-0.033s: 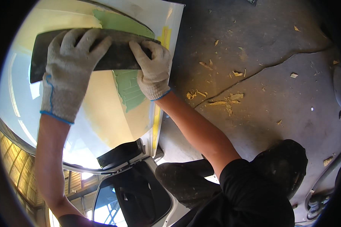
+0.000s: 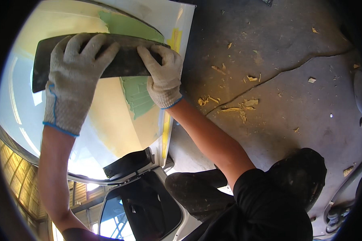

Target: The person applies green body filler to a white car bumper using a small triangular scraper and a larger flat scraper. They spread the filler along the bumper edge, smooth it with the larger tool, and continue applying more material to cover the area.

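A long, thin black flexible sheet (image 2: 126, 56), shaped like a wide spreader, lies bowed across a curved vehicle panel (image 2: 108, 120). My left hand (image 2: 74, 64), in a white knit glove with blue trim, grips its left part, fingers spread over the far edge. At its right end my right hand (image 2: 165, 70), gloved alike, clasps it with fingers bent. Green filler (image 2: 138, 96) shows on the near side of the sheet, marked with ridges. More green filler (image 2: 128, 26) lies beyond the far edge. Around it the panel is beige and pale yellow. The sheet and gloves hide the middle of the filler.
Yellow masking tape (image 2: 166, 132) runs along the panel's right edge. On the grey floor (image 2: 277, 108) to the right lie yellow scraps (image 2: 241, 110) and a long dark crack or cord (image 2: 265, 78). An open vehicle door (image 2: 149, 205) stands near my legs.
The black sheet has shifted slightly nearer to me, more at its left end, and both hands have moved with it.
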Action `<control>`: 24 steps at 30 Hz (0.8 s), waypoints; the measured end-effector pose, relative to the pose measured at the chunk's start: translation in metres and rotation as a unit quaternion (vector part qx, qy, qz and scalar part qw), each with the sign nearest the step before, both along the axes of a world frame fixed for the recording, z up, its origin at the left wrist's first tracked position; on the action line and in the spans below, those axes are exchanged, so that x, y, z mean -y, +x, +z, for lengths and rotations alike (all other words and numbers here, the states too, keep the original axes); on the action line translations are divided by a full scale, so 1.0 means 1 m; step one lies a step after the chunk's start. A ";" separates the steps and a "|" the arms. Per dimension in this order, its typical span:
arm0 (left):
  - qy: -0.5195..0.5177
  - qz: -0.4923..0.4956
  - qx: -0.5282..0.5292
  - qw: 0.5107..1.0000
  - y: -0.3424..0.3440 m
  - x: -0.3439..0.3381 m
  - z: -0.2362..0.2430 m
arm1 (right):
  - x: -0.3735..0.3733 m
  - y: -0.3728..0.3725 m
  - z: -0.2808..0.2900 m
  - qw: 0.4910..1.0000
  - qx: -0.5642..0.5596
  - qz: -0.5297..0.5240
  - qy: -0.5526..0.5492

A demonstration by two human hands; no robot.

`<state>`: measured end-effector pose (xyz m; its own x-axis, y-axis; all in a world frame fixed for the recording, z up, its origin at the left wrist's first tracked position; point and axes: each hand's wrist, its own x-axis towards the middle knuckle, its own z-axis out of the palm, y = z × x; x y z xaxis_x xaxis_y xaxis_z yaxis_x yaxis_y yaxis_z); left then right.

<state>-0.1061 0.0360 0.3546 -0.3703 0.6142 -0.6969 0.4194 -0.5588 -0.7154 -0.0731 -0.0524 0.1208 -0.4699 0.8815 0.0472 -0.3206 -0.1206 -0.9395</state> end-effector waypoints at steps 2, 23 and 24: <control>0.021 -0.021 0.036 0.999 -0.001 -0.006 0.000 | -0.003 0.001 -0.001 1.000 -0.001 -0.009 0.000; 0.135 0.025 0.020 0.990 0.014 0.080 -0.021 | 0.065 -0.011 -0.025 0.999 -0.045 -0.011 0.021; 0.153 0.024 0.030 0.987 0.018 0.096 -0.021 | 0.075 -0.005 -0.026 0.999 -0.044 0.001 0.027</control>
